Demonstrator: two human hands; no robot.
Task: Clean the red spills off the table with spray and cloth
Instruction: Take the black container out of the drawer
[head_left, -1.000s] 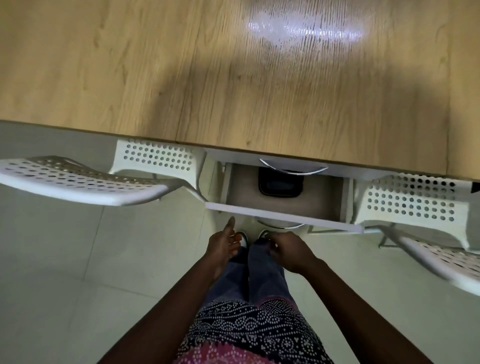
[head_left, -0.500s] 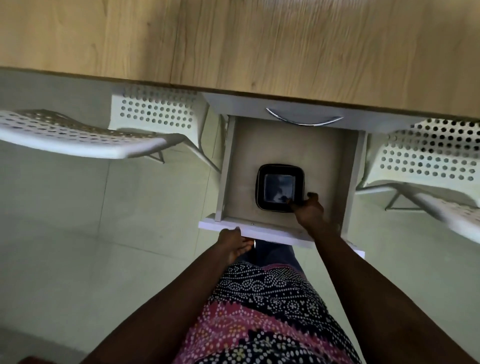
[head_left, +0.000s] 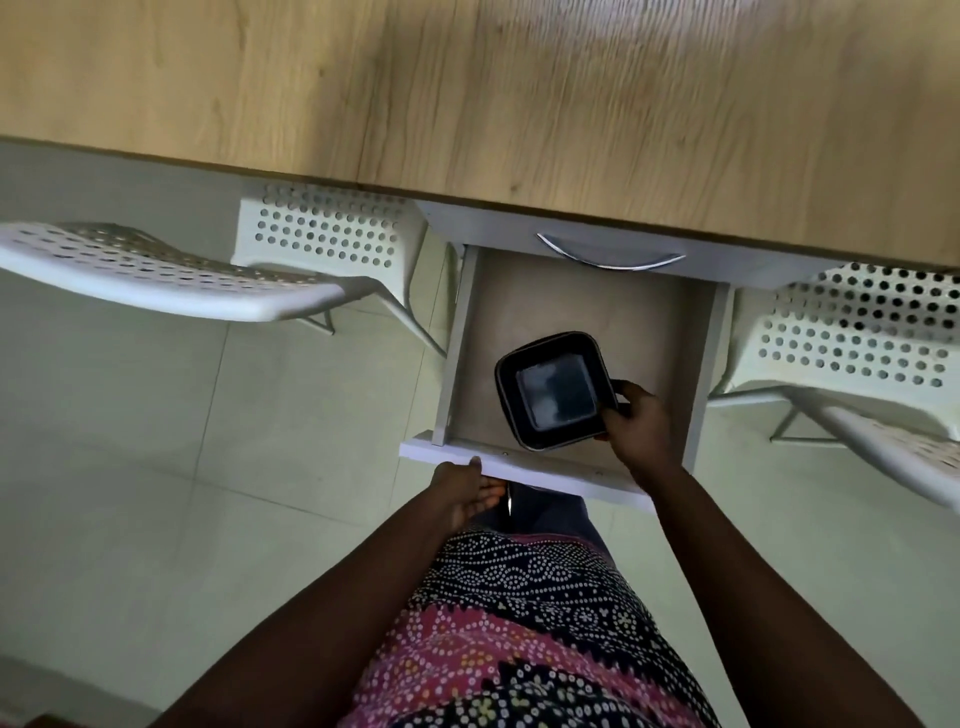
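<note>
A white drawer stands pulled out from under the wooden table. Inside it is a black square container with a clear lid, tilted and raised off the drawer floor. My right hand grips the container by its right edge. My left hand holds the underside of the drawer's front panel, fingers hooked beneath it. No spray bottle, cloth or red spill is in view.
A white perforated chair stands left of the drawer and another white chair right of it. A second, shut drawer with a curved metal handle sits above. The pale tiled floor lies below.
The drawer was pulled fully out. My right hand reached in, took the black container and has lifted and tilted it toward me. My left hand stayed at the drawer front.
</note>
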